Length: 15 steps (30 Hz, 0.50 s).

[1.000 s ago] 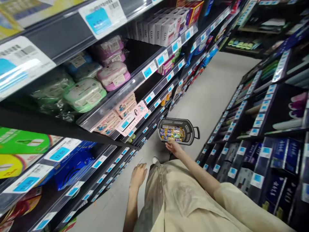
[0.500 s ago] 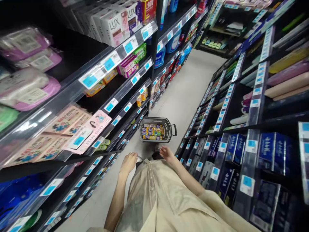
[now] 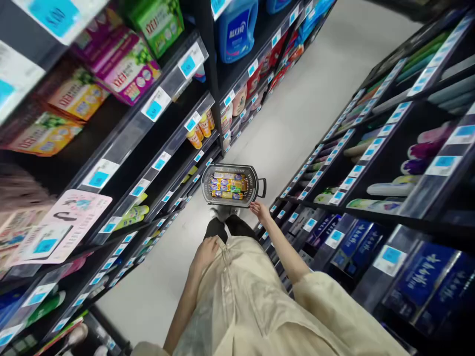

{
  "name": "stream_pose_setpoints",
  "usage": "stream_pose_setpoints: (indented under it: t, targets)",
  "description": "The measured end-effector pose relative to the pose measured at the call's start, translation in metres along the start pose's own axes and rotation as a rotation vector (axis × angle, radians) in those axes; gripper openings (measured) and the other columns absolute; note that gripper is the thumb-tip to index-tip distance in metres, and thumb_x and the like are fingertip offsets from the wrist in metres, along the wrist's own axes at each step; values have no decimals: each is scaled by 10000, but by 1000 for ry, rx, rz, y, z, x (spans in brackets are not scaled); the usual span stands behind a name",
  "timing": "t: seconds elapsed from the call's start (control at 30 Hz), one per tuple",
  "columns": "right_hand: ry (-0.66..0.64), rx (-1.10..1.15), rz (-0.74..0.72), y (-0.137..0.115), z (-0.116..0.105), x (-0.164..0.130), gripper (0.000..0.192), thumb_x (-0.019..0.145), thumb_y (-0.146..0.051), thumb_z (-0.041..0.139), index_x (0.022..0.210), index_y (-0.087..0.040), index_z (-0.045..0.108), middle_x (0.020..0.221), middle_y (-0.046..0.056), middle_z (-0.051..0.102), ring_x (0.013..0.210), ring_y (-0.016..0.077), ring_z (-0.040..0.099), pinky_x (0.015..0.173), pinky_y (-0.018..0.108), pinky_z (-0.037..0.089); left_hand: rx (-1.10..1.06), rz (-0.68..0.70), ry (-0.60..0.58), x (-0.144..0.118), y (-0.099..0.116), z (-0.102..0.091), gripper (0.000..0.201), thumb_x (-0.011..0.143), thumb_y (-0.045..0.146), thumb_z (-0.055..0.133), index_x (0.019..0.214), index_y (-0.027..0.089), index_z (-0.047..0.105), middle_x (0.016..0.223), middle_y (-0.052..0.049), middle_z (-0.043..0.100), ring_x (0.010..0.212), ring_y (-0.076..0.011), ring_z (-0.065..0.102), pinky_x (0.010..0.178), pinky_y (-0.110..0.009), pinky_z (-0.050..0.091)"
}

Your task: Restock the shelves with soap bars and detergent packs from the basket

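A grey shopping basket stands on the floor ahead of my feet, its black handle sticking out on the right. Inside it lie several small packets in yellow, purple and green. My right hand is stretched down towards the basket's near right corner. Its fingers are loosely apart, and I see nothing held in them. Against my thigh, by the hem of my beige shirt, rests my left hand, fingers lying loosely over the dark trousers, with nothing visible in it.
Shelves rise close on both sides of a pale floor. On the left are boxed soaps, orange bottles, a blue detergent bottle and a pink hanging card. Blue packs and slippers fill the right shelves.
The view has moved forward and lower along the aisle. My right hand has reached out further, nearer the basket. My left hand has come in against my thigh.
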State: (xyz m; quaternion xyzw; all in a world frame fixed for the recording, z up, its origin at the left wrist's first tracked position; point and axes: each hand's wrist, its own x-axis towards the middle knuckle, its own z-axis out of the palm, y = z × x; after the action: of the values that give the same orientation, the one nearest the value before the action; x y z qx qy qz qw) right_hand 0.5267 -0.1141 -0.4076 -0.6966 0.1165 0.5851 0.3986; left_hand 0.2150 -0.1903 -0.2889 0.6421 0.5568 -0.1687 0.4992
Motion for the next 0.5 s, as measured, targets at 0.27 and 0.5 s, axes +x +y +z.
stream_pose_setpoints:
  t: [0.27, 0.5]
  targets:
    - [128, -308, -39, 10, 10, 81, 174, 1014, -263, 729, 1128, -139, 684, 1097, 51, 705, 937, 179, 698, 840, 352, 624, -171, -260, -261, 94, -17, 31, 442, 1117, 344, 404, 1438, 131, 620, 1475, -141, 652, 1344, -201, 638, 1181, -344, 472]
    - [114, -477, -91, 37, 31, 141, 140, 942, -188, 767, 1048, -144, 688, 1104, 53, 727, 1008, 206, 701, 974, 415, 582, -65, -332, -516, 178, -9, 80, 508, 1029, 496, 639, 1380, 128, 656, 1429, -179, 666, 1336, -294, 645, 1190, -539, 472]
